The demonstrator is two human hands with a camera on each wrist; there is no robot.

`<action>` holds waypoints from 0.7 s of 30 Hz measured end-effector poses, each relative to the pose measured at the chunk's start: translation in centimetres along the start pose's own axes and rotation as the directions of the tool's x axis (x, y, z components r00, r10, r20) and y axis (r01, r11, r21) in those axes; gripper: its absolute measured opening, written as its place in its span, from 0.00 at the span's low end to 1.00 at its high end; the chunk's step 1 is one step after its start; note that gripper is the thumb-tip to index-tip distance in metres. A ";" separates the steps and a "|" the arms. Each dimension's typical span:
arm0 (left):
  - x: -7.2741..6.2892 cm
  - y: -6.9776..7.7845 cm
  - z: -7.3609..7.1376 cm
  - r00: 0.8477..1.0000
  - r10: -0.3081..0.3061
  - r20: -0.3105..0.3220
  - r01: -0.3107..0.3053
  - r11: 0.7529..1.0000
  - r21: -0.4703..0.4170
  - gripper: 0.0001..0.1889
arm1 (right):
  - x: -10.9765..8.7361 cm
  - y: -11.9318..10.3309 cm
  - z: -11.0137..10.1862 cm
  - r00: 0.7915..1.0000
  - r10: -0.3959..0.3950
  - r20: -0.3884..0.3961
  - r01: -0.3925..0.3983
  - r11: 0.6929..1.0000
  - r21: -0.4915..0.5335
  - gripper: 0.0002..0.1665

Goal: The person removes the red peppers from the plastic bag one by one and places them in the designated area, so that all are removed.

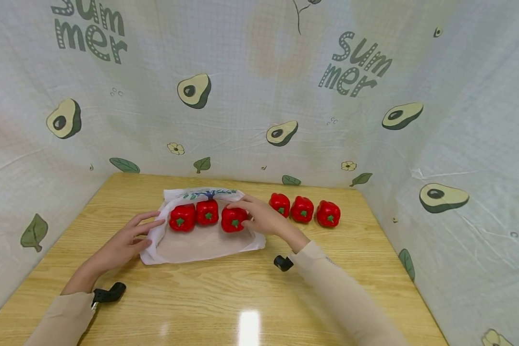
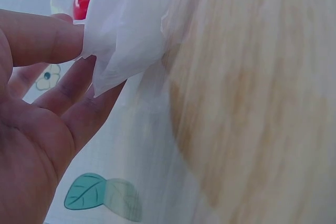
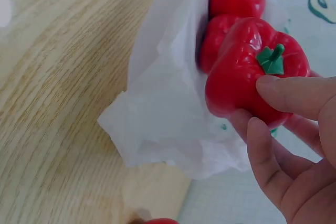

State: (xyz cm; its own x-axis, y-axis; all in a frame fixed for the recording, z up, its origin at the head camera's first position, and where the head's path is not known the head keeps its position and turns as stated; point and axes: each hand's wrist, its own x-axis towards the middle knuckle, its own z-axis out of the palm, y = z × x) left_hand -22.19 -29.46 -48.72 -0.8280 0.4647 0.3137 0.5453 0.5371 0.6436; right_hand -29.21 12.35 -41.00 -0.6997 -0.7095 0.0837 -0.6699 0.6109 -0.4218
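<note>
A white plastic bag (image 1: 205,242) with a printed blue and green tree lies on its side, its mouth spread toward me. Two red bell peppers, one at left (image 1: 182,217) and one beside it (image 1: 207,212), sit inside. At the bag's left edge, my left hand (image 1: 120,244) holds the thin plastic between thumb and fingers; the left wrist view shows the bag's edge (image 2: 126,30) there. My right hand (image 1: 264,216) grips a third bell pepper (image 3: 252,72) at the bag's right side, thumb near its green stem. Whether this pepper touches the bag's floor is unclear.
Three more red bell peppers stand in a row behind and right of my right hand: one (image 1: 279,204), a middle one (image 1: 302,209) and a right one (image 1: 328,214). The wooden table (image 1: 190,302) is bounded by a patterned cloth (image 1: 238,120) at the back and sides.
</note>
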 end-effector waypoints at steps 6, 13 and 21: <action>0.0 0.0 0.0 1.000 0.010 -0.006 -0.010 1.000 0.002 0.29 | -3.1 -0.5 -1.5 1.000 0.002 -0.031 0.000 0.999 0.046 0.35; -0.1 -0.1 0.0 1.000 0.009 -0.009 -0.009 1.000 0.012 0.28 | -6.7 0.7 -2.2 0.993 0.017 -0.115 -0.019 1.000 -0.013 0.33; 0.0 -0.2 0.0 1.000 0.023 -0.018 -0.022 0.999 0.025 0.28 | -9.4 2.1 -2.6 0.986 0.042 -0.161 -0.058 0.994 -0.096 0.34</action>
State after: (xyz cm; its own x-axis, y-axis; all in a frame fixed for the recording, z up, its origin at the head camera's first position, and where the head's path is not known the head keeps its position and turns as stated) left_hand -22.28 -29.60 -48.88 -0.8176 0.4642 0.3407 0.5667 0.5441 0.6186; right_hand -24.70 21.22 -40.36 -0.7578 -0.6175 0.2107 -0.6493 0.6817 -0.3372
